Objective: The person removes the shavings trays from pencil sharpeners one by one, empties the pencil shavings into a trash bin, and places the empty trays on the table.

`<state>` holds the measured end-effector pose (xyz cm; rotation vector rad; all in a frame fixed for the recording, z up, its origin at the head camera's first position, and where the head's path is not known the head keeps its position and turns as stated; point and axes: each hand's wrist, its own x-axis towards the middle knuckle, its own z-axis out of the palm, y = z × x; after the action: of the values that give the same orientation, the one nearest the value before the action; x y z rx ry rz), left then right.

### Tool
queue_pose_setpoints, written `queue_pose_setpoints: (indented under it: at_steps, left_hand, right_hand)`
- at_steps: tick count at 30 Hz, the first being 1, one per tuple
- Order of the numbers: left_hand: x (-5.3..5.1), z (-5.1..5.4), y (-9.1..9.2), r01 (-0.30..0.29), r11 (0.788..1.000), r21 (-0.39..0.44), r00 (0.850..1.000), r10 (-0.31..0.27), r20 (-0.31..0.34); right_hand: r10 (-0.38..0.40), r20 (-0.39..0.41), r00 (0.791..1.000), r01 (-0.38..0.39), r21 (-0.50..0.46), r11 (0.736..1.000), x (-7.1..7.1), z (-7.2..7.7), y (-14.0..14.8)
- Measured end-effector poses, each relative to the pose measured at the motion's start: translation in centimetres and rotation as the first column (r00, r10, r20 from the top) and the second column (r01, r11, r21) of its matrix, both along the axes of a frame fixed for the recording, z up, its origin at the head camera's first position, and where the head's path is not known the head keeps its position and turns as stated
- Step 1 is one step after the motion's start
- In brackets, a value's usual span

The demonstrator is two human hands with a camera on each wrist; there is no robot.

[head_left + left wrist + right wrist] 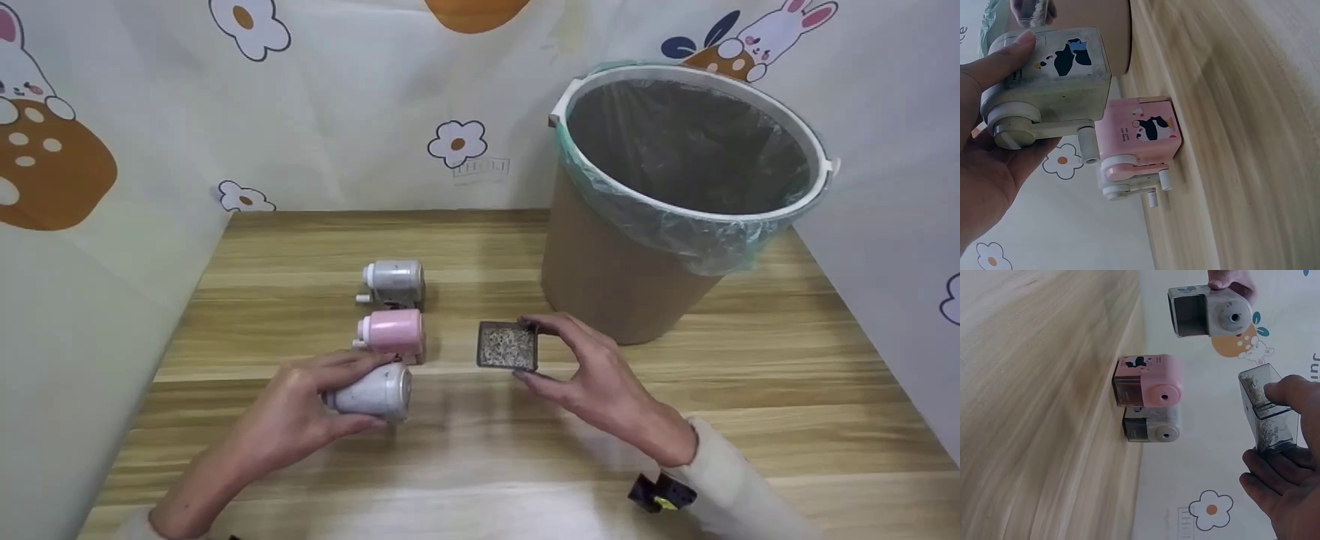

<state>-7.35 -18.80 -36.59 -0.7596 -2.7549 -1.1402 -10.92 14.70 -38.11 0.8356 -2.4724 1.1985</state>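
Note:
My left hand grips a white crank pencil sharpener with a panda picture, lifted off the table. In the right wrist view this sharpener has a hollow opening where a drawer fits. A clear shavings drawer, holding grey pencil shavings, is pinched between thumb and fingers of my right hand; dark smudges mark those fingertips. Just beyond the left hand stands a pink sharpener, and behind it a second white sharpener; both have their drawers in, as the right wrist view shows.
A tall brown bin with a white rim and a greenish plastic liner stands at the back right of the wooden table. Printed cloth with flowers and rabbits hangs behind and at the sides.

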Motion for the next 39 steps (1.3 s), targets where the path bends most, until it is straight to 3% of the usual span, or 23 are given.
queue_pose_setpoints:
  at_steps: [19,27,39]
  left_hand:
    - [0.6,-2.0,0.8,-0.039,0.999,0.015,0.994,0.038,0.104]
    - [0.5,-2.9,0.8,-0.042,0.999,0.013,0.998,0.042,0.038]
    - [0.2,-3.8,0.4,-0.069,0.997,0.028,0.995,0.067,0.069]
  right_hand:
    - [-0.022,0.064,0.998,0.021,0.010,1.000,-0.1,2.2,1.5]
    - [-0.015,0.053,0.998,0.014,0.029,0.999,0.2,2.5,2.3]
    - [0.043,-0.020,0.999,-0.043,0.008,0.999,0.5,4.4,3.8]
